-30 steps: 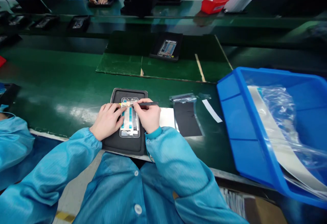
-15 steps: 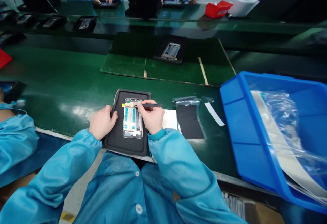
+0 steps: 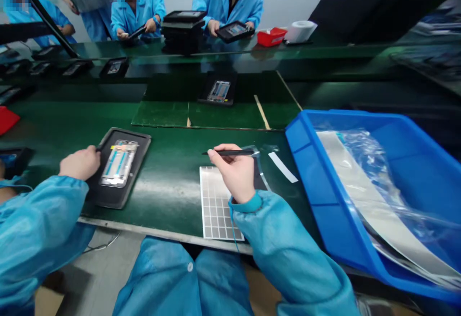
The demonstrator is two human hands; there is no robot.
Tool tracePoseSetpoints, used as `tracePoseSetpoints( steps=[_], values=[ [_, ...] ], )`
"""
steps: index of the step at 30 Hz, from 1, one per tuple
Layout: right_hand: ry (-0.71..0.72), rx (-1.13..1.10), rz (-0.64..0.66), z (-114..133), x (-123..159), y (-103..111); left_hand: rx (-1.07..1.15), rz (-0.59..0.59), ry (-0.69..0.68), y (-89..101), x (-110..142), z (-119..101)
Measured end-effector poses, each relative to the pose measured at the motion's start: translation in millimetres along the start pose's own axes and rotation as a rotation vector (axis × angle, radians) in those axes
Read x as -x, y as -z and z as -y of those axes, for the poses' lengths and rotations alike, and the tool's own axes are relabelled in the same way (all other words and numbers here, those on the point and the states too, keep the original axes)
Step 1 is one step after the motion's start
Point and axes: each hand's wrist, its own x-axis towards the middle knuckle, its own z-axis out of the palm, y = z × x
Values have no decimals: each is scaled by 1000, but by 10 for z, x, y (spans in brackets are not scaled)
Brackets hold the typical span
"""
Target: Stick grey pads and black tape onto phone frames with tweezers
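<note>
I could read no words, brand or numbers anywhere; the yellow tag point(image 3: 113, 147) on the phone frame point(image 3: 118, 164) before me was too small and blurred.

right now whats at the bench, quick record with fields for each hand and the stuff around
left hand: resting at the edge of a black tray, beside the phone frame lying in it
right hand: holding a slim black pen-like tool over a white grid sheet
rest: blue plastic bin with clear plastic film inside; co-worker across the bench
</note>
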Motion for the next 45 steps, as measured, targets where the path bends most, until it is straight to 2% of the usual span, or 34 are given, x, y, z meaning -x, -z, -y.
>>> tracePoseSetpoints(
  steps=[2,4,6,10,13,15,18,22,25,28,31,35,41,43,45],
  values=[
    [45,101,-59,-41,-117,232,-102,-119,50,156,-167,0],
    [79,200,-128,-141,-223,419,-197,-217,8,220,-247,-264],
    [121,279,-182,-266,-295,545,-228,-237,-124,167,-281,-771],
    [273,438,-205,-464,-332,631,-126,-167,-419,-163,-385,-2160],
    [391,471,-195,-545,-323,625,-46,-159,-514,-380,-526,-3078],
    [455,468,-189,-582,-321,622,-1,-182,-514,-455,-607,-3474],
    [518,489,-158,-612,-319,631,48,-213,-516,-505,-669,-3740],
    [527,511,-123,-607,-300,649,103,-227,-602,-549,-706,-3804],
    [519,496,-106,-599,-289,650,176,-188,-652,-578,-773,-3857],
    [522,485,-111,-597,-292,652,309,-156,-633,-588,-844,-3882],
    [536,487,-152,-589,-304,664,507,-167,-563,-569,-861,-3753],
    [536,479,-209,-578,-323,674,858,-160,-409,-514,-837,-3307],
    [435,476,-267,-588,-350,655,1289,-121,-156,-331,-863,-2304],
    [401,478,-281,-580,-363,651,1347,-55,-105,-238,-844,-1946],
    [381,489,-287,-568,-374,654,1361,71,-89,-151,-773,-1628]
  ],
)
